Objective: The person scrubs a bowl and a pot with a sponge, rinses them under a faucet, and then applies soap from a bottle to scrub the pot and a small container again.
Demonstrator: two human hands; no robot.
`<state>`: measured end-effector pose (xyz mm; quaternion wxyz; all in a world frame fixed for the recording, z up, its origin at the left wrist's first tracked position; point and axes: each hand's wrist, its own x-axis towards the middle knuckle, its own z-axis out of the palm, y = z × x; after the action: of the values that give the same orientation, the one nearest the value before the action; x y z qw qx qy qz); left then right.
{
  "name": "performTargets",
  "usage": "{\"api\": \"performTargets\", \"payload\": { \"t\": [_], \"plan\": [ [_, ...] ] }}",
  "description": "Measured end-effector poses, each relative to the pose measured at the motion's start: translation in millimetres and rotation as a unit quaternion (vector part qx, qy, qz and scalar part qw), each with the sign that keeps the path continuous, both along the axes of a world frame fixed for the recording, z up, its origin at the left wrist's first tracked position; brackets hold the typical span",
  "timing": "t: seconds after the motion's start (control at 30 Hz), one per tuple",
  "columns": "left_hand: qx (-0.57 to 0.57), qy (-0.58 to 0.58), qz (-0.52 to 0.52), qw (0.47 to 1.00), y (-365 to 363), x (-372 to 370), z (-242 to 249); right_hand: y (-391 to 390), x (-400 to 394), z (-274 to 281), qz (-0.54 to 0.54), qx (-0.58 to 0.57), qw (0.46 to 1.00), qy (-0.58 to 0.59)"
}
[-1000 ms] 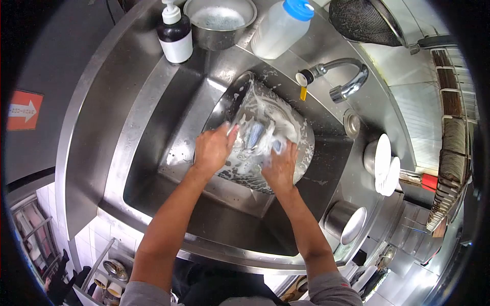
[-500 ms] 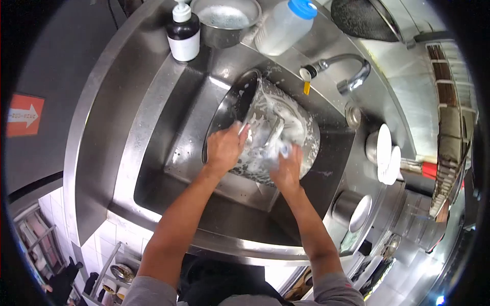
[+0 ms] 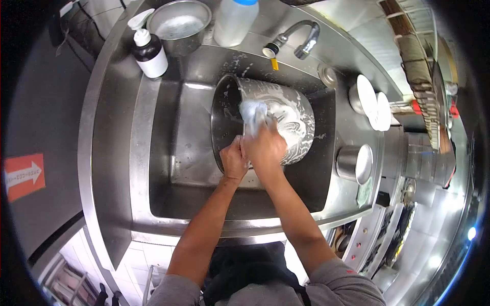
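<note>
A large metal pot (image 3: pixel 301 109) lies on its side in the sink (image 3: pixel 191 137), its mouth facing left and its outer wall streaked with white foam. My left hand (image 3: pixel 235 159) is closed on the pot's rim, near the bottom of the opening. Just right of it, my right hand (image 3: pixel 265 145) presses a pale bluish-white scrubbing cloth (image 3: pixel 252 109) against the pot's side close to the rim. Foam surrounds the cloth.
Behind the sink stand a dark pump bottle (image 3: pixel 151 60), a metal bowl (image 3: pixel 179 35) of soapy water and a blue-capped plastic bottle (image 3: pixel 235 23). A faucet (image 3: pixel 301 38) arches at the back; white bowls (image 3: pixel 363 97) and a metal pot (image 3: pixel 353 163) sit on the right.
My right hand has moved with the cloth from the pot's lower side up and left, close to the rim and my left hand. The camera view has shifted and turned.
</note>
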<state>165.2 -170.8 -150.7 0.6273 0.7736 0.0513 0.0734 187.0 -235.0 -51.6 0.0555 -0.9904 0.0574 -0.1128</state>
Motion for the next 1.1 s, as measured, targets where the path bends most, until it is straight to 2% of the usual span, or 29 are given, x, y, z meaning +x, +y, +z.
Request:
{"api": "performTargets", "payload": {
  "t": [0.03,0.1,0.17,0.23,0.3,0.37,0.4,0.5,0.53,0.57,0.63,0.67,0.8,0.83,0.9,0.97,1.0,1.03,1.1],
  "plan": [
    [0.017,-0.029,0.004,0.999,-2.6,-0.2,-3.5,1.0,5.9,-2.1,-0.007,-0.004,1.000,-0.001],
    [0.034,-0.059,0.003,0.998,2.3,-1.4,4.5,7.7,10.8,-2.1,-0.059,-0.034,0.986,0.152],
    [0.008,0.002,-0.029,1.000,6.4,-3.8,15.6,12.9,-22.5,-0.5,-0.047,-0.028,0.992,0.114],
    [0.014,0.005,-0.038,0.999,6.4,-3.3,10.8,12.6,-39.7,-14.5,-0.132,-0.089,0.979,0.125],
    [0.022,0.011,-0.046,0.999,7.4,-0.8,10.2,7.5,-29.0,-15.4,-0.105,-0.107,0.983,0.104],
    [-0.017,-0.049,-0.031,0.998,6.5,6.9,14.9,0.2,7.0,-4.6,-0.029,-0.049,0.989,0.133],
    [-0.013,-0.057,-0.021,0.998,7.5,12.9,20.3,8.2,21.9,7.4,-0.074,-0.029,0.987,0.138],
    [-0.027,-0.034,-0.055,0.998,12.0,27.9,6.0,19.9,-35.1,-17.5,-0.100,-0.063,0.985,0.128],
    [0.014,-0.034,-0.059,0.998,11.6,30.4,4.5,21.8,-43.6,-27.8,-0.108,-0.065,0.990,0.057],
    [0.014,-0.034,-0.062,0.997,13.4,26.1,5.2,19.7,-35.8,-25.3,-0.111,-0.064,0.990,0.057],
    [-0.050,0.066,-0.122,0.989,15.1,18.2,6.8,8.0,0.7,-14.9,-0.111,-0.003,0.988,0.105],
    [-0.037,-0.016,-0.077,0.996,10.5,20.2,11.0,2.0,25.4,-10.5,-0.139,0.011,0.975,0.174],
    [-0.089,0.048,-0.121,0.987,17.8,34.7,16.0,29.2,-21.0,1.4,-0.168,0.033,0.968,0.181],
    [-0.089,0.055,-0.129,0.986,16.8,30.6,7.6,20.3,-41.5,-25.1,-0.116,0.036,0.987,0.103],
    [-0.086,0.060,-0.146,0.984,13.2,28.8,0.7,31.4,-12.9,12.2,-0.172,0.060,0.962,0.203],
    [-0.120,0.021,-0.119,0.985,7.4,23.0,-3.7,2.5,24.4,-9.7,-0.158,0.044,0.978,0.126],
    [-0.150,-0.001,-0.110,0.983,3.8,28.3,-5.1,3.6,33.3,-18.5,-0.186,0.017,0.977,0.098],
    [-0.146,-0.002,-0.114,0.983,9.2,30.6,-6.5,6.8,14.8,-27.2,-0.189,0.022,0.977,0.097],
    [-0.072,0.148,-0.187,0.969,19.6,45.5,10.7,16.0,-49.1,-45.6,-0.099,0.008,0.995,0.000]
  ]
}}
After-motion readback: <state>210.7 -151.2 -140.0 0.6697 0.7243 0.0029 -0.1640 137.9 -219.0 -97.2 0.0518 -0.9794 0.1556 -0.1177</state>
